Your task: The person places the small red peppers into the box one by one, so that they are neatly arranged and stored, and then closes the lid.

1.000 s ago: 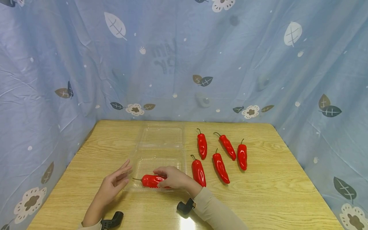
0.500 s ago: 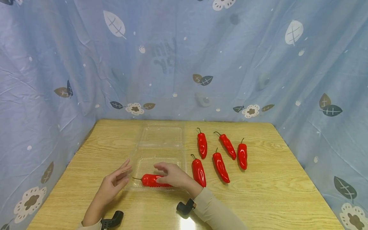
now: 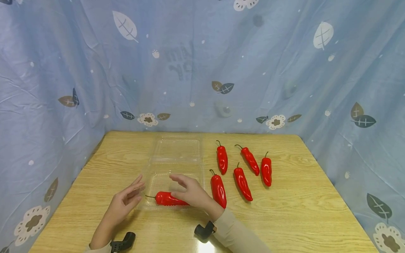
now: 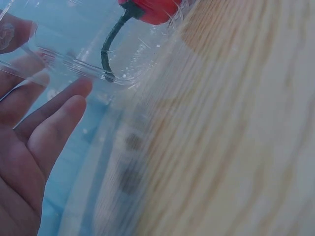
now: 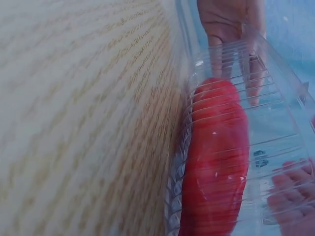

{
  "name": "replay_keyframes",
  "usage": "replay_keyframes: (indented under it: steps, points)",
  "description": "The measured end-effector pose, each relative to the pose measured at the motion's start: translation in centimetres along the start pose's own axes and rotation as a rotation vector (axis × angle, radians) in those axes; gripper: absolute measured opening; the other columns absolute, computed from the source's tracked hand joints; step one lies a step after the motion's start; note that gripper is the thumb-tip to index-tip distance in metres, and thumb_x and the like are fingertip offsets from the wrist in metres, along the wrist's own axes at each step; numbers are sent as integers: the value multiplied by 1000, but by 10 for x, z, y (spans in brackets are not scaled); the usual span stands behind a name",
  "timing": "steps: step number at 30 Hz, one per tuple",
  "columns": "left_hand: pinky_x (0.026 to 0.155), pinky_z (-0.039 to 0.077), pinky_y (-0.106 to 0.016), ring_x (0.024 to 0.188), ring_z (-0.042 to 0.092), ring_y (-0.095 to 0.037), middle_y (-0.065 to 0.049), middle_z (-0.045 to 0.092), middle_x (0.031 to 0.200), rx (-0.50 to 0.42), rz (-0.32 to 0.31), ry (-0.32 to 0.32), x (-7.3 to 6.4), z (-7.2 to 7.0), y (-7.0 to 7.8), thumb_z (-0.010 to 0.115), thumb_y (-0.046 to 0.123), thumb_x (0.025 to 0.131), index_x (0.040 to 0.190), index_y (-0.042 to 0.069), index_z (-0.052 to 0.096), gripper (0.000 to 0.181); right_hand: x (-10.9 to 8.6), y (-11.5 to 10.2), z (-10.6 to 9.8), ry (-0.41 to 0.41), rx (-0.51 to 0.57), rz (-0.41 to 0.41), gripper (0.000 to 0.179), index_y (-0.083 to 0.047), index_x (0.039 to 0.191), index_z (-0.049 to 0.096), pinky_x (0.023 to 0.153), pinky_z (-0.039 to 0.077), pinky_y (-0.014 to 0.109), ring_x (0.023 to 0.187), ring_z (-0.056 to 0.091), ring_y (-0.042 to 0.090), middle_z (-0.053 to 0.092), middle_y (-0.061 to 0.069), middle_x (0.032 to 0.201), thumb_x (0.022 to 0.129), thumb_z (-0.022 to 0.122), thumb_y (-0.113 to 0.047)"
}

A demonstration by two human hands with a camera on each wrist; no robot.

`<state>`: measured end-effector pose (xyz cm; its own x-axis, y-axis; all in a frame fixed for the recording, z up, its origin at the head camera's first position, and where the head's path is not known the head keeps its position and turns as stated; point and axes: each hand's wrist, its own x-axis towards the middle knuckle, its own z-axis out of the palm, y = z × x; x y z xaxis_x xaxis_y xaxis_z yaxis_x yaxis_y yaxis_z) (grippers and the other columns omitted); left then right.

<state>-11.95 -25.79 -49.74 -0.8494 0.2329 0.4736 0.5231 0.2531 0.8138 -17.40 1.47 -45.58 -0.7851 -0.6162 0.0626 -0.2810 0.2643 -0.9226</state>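
Note:
A clear plastic clamshell box (image 3: 177,168) lies unfolded on the table with its lid (image 3: 178,149) flat at the back. Along the front wall inside it lies one red pepper (image 3: 164,199), its green stem (image 4: 114,44) pointing left. My right hand (image 3: 193,193) hovers over the pepper's right part with thumb and fingers spread apart, hiding some of it. In the right wrist view the pepper (image 5: 214,157) shows through the ribbed wall, apart from my fingers. My left hand (image 3: 123,202) stands at the box's left edge, fingers loosely extended and holding nothing; whether they touch the plastic I cannot tell.
To the right of the box several more red peppers lie on the wooden table (image 3: 294,207), the closest being one pepper (image 3: 218,190) beside my right wrist. A blue patterned curtain (image 3: 202,70) hangs behind and at both sides.
My right hand has let go of the pepper in the box and lifted slightly, its fingers spreading. The pepper stays against the front wall. My left hand has barely moved.

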Motion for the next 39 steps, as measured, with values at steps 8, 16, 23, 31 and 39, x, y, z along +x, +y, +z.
replay_keyframes:
  steps: [8,16,23,31,39]
  points:
    - [96,45,-11,120,53,-3,-14,33,152,-10,3,-5,1,0,1,53,-16,87,126,-19,47,40,-2,-1,-3,54,42,-143,54,-9,140,45,111,38,31,131,46,21,48,7,143,90,64,-15]
    - [97,45,-11,121,53,-3,-14,32,152,-11,9,-7,0,0,0,53,-16,87,127,-18,47,40,-10,-13,-11,115,36,-186,54,-7,139,46,111,39,32,132,45,23,49,9,142,89,66,-9]
    - [97,45,-10,121,52,-2,-12,33,153,-8,17,-8,0,0,0,52,-17,87,127,-19,46,40,-25,-36,-29,167,79,-245,54,8,136,44,110,37,44,131,43,35,48,21,140,87,64,2]
    - [97,45,-11,121,53,-3,-15,32,152,1,23,-5,1,-1,0,53,-18,86,126,-19,47,40,-32,-10,-54,285,110,-312,53,1,137,45,110,37,38,132,44,31,48,18,141,87,64,2]
    - [97,44,-11,121,53,-3,-15,33,152,13,24,-5,0,-1,-1,53,-17,86,126,-18,47,40,-51,0,-84,384,87,-292,54,-1,137,46,110,37,28,131,44,31,49,18,140,86,64,3]
